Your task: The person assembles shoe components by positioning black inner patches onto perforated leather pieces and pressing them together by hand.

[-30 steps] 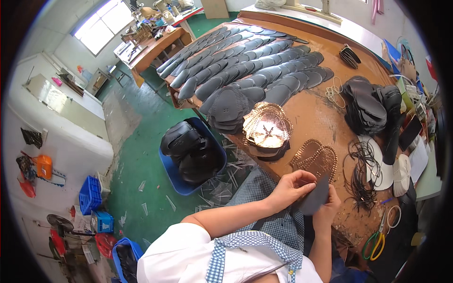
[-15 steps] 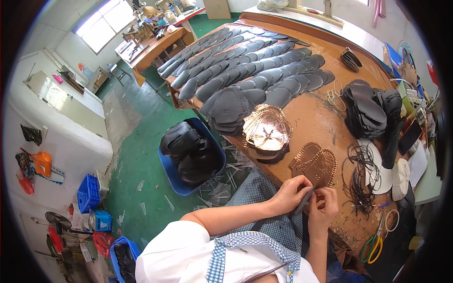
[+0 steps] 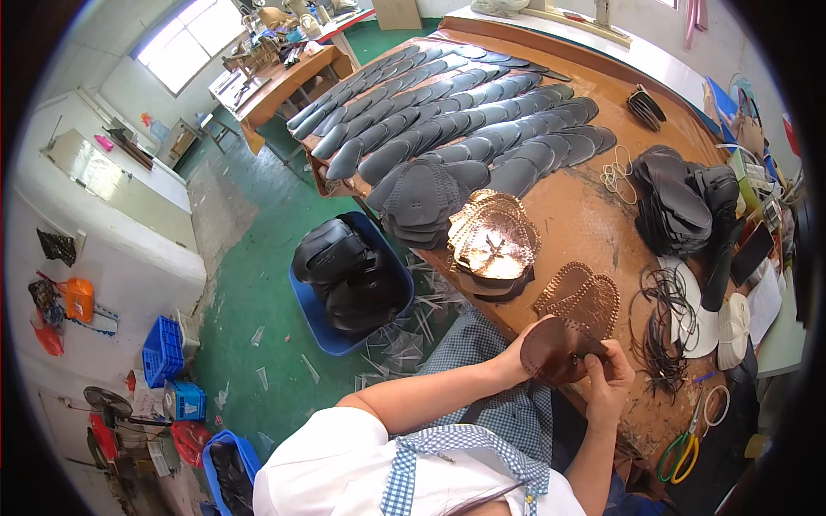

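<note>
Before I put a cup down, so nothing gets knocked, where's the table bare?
The widest bare patch of table lies between the copper-topped stack and the dark stack on the right, beyond the coppery pieces. Another, smaller, lies between that stack and the small bundle. Crowded: the rows of dark pieces, the black cords, and around the held brown piece.

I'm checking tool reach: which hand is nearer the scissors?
Right. In the picture, the right hand is up and left of the scissors; the left hand is farther left.
</note>
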A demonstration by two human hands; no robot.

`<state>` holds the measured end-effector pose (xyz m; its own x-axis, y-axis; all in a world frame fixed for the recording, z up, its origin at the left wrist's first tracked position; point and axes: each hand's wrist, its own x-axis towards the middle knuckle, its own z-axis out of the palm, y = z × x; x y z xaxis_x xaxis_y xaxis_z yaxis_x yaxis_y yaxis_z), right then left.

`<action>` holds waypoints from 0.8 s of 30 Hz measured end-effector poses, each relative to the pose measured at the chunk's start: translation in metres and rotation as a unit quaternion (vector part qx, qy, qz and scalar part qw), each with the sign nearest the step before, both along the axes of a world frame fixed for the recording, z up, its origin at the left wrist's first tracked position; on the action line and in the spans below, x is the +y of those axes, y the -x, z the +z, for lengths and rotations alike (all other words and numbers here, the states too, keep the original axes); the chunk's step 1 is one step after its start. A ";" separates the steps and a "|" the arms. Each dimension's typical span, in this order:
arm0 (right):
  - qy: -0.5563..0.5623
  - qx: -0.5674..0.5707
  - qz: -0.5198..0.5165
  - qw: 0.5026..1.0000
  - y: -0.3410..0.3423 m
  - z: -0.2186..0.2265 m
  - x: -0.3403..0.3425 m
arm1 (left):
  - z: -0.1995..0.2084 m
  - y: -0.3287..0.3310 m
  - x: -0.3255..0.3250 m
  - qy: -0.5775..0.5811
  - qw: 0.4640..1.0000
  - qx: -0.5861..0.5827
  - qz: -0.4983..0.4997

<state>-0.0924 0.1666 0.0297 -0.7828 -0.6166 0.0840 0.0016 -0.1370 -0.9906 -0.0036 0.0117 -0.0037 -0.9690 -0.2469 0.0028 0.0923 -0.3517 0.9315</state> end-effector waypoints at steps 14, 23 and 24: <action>0.017 -0.102 -0.167 0.981 0.022 -0.010 -0.033 | 0.035 -0.012 -0.008 0.386 0.912 -0.026 0.138; 0.045 -0.182 -0.152 0.971 0.005 -0.002 -0.021 | 0.044 0.016 0.013 0.663 0.723 0.133 0.139; 0.022 -0.158 -0.126 0.979 0.005 -0.002 -0.017 | 0.036 0.016 0.008 0.632 0.750 0.122 0.152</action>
